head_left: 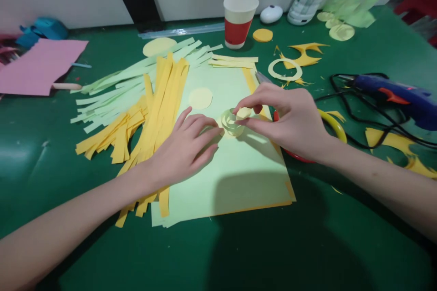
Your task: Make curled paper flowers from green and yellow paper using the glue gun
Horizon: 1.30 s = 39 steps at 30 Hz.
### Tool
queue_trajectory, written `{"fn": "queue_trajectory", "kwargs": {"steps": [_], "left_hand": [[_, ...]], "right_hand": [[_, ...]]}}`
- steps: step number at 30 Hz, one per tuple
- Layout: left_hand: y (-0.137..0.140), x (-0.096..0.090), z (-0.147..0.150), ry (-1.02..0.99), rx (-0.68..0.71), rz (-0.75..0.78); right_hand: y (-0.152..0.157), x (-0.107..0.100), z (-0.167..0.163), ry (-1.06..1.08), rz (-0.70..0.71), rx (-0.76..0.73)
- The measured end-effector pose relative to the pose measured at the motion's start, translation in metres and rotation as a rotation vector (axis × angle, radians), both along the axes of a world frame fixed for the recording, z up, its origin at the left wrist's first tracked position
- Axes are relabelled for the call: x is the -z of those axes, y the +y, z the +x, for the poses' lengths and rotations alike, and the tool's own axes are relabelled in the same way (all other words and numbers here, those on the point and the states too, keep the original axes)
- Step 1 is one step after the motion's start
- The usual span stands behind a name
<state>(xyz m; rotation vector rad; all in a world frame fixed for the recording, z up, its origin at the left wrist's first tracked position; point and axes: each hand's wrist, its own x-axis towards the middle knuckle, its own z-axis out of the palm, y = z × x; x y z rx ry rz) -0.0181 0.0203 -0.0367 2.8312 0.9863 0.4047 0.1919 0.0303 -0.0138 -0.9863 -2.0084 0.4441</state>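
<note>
On light green paper sheets [205,191], a small loose spiral of pale green paper strip [229,120] stands on its edge above a pale yellow paper base. My right hand [290,118] reaches in from the right, its thumb and index finger pinching the end of the pale paper strip at the spiral's right side. My left hand [191,141] rests palm down with its fingers apart, the fingertips by the spiral's left side. A pale yellow paper circle [200,98] lies just behind it. Yellow paper strips [164,109] pass under my left forearm.
Pale green strips [116,91] lie at the left. Behind stands a red-and-white paper cup [239,20]. Scissors with a yellow-red handle [332,125] are partly under my right hand. A blue glue gun [392,95] with a black cord, a paper ring [285,69] and yellow scraps lie right.
</note>
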Motion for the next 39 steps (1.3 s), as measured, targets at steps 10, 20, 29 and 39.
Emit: {"fn": "queue_trajectory", "kwargs": {"steps": [10, 20, 29, 39], "left_hand": [[-0.0013, -0.0048, 0.0011, 0.071, -0.021, -0.071], [-0.0012, -0.0038, 0.0007, 0.084, -0.027, -0.074], [-0.0006, -0.0021, 0.0016, 0.059, -0.041, -0.112], [0.0009, -0.0030, 0.0022, 0.023, 0.018, -0.065]], "right_hand": [[0.0027, -0.0004, 0.0036, 0.004, 0.057, -0.093], [0.0022, -0.0004, 0.0044, 0.022, 0.036, -0.083], [0.0010, -0.0004, 0.0035, 0.026, 0.021, -0.107], [0.0017, 0.0027, 0.0024, 0.028, 0.031, -0.106]]}}
